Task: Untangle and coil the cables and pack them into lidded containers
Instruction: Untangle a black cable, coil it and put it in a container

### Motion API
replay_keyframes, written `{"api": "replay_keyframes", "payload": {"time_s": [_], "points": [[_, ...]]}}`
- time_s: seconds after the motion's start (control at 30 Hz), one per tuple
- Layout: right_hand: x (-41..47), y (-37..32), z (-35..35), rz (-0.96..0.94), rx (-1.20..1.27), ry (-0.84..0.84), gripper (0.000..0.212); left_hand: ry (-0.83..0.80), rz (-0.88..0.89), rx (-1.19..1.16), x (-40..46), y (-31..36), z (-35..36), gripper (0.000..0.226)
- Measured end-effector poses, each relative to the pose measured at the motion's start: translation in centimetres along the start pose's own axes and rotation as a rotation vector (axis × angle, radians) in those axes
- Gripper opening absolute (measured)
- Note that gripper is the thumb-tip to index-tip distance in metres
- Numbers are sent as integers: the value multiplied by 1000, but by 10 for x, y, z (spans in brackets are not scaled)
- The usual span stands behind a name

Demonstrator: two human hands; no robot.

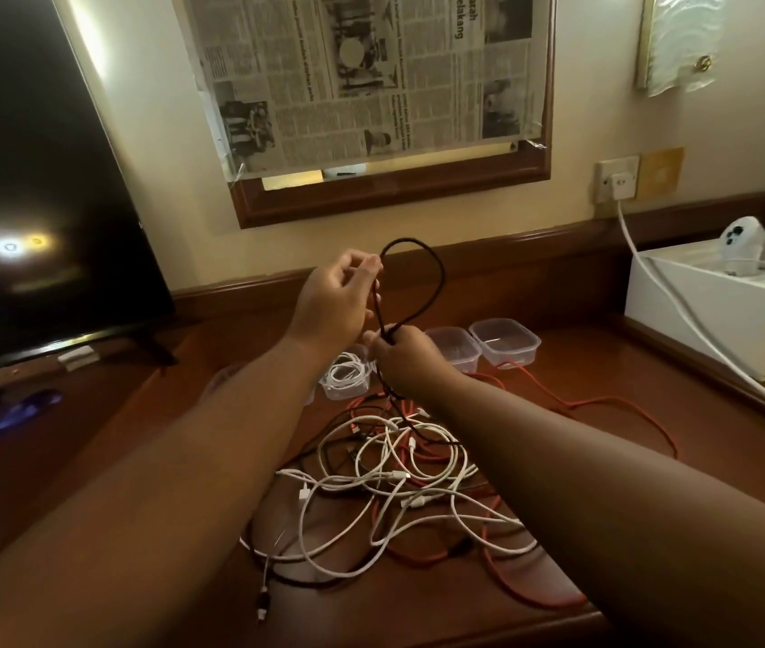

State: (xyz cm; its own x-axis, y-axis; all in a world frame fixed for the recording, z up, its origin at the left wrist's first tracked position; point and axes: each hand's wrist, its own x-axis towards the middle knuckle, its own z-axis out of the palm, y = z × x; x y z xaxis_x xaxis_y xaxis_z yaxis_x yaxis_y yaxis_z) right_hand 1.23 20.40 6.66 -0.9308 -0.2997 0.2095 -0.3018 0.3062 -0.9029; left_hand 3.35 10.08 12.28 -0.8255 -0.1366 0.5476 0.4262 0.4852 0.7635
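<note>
My left hand (338,292) pinches the black cable (422,282) atop its raised loop while my right hand (401,353) grips the crossing below, so I'd keep loops even, above the tangled cables (390,488) on the wooden worktop (605,441), tubs (504,341) beyond, television (34,180) left.

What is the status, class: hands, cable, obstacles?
Left hand and right hand both pinch thin black cable, loop raised. White and red cable tangle on table, black tail running into it. Two clear plastic tubs empty.
</note>
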Motion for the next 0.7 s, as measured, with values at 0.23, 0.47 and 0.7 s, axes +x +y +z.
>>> {"api": "replay_keyframes", "payload": {"time_s": [0.23,0.47,0.7], "points": [[2,-12,-17,4,233,96,42,-173,-330,-150,-44,-66,30,23],[-8,-30,-36,-112,724,156,38,-144,-330,144,-50,-103,43,18],[-8,-23,-65,-120,-80,125,23,153,-341,148,1,-110,14,20]]}}
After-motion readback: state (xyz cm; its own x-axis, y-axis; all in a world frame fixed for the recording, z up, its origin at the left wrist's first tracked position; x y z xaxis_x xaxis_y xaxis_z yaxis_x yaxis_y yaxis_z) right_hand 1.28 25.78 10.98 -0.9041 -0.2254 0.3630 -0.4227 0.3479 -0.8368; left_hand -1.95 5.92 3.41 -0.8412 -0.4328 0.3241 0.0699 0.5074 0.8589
